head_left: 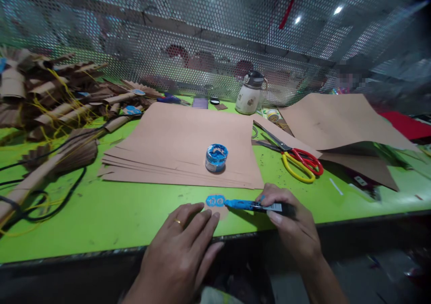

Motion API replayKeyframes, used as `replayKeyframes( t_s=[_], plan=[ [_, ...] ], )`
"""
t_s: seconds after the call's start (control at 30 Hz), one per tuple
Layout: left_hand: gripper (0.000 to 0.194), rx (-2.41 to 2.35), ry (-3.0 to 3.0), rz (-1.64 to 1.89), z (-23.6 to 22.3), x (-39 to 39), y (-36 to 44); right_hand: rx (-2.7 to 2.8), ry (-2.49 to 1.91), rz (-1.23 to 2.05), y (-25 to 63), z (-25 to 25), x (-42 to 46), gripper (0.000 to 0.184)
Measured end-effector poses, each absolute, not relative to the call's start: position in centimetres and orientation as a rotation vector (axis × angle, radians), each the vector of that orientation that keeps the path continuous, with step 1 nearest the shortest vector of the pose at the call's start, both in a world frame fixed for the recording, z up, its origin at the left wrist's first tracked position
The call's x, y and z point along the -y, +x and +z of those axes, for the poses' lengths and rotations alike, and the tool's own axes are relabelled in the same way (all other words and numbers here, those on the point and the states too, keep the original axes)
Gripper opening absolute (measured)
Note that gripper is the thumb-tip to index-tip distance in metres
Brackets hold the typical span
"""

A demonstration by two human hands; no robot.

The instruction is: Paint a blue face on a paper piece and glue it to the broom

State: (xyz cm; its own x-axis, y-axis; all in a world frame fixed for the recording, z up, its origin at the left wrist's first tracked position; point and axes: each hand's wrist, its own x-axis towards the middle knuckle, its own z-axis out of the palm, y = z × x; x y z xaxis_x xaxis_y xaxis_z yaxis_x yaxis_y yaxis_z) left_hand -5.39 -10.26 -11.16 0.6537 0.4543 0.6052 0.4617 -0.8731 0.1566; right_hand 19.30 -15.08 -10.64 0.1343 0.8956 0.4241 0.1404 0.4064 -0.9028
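Observation:
My right hand is closed on a blue-smeared brush and holds it level just above the green table. The brush tip lies over a small round brown paper piece with a blue painted patch. My left hand rests flat with fingers stretched out, its fingertips on the near edge of that paper piece. A small open jar of blue paint stands on a stack of brown paper sheets just beyond.
Red and yellow scissors lie right of the stack. More brown sheets sit at the right. Folded brown paper fans pile up at the left with black cables. A white bottle stands before a perforated metal screen.

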Motion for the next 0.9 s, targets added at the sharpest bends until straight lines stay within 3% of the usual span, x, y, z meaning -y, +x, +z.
replayKeyframes(
  t_s=[0.47,0.9],
  plan=[
    [0.038,0.717,-2.782,-0.926,-11.2,9.6,-5.2,0.715,-0.829,0.753,20.1,-7.9,14.3,0.008],
    [0.033,0.638,-2.72,-0.891,-11.2,9.3,-5.3,0.453,-0.774,0.623,25.0,-6.6,21.5,0.009]
  ],
)
